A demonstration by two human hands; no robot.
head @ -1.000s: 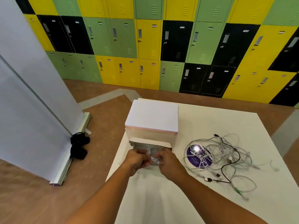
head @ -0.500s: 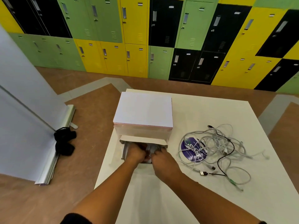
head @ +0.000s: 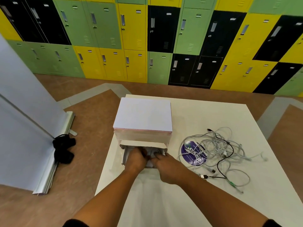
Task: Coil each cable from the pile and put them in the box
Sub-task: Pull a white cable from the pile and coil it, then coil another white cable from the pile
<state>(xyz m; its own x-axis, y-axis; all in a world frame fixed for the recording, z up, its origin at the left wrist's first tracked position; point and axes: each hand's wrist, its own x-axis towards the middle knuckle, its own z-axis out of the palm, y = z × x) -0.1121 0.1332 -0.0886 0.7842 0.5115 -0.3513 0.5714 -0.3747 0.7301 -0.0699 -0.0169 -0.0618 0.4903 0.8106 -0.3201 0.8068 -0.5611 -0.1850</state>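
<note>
A cardboard box (head: 161,145) with its white lid (head: 142,116) raised stands at the table's left side. Both my hands reach into its open front. My left hand (head: 136,158) curls its fingers down inside the box. My right hand (head: 167,166) is beside it, fingers pointing in. Between them they hold a pale coiled cable (head: 152,153), mostly hidden by the fingers. To the right of the box lies the cable pile (head: 218,153), a loose tangle of white cables with one black cable (head: 229,154) through it.
A purple round sticker (head: 191,151) lies under the pile's left side. The white table (head: 188,202) ends just left of the box. On the floor to the left stand a grey roll-up banner (head: 24,120) and a black bag (head: 63,148). Lockers (head: 147,38) line the back wall.
Both hands have moved forward with the coiled cable from the box's front edge into its opening. The camera has tilted down and closer. The pile has not moved.
</note>
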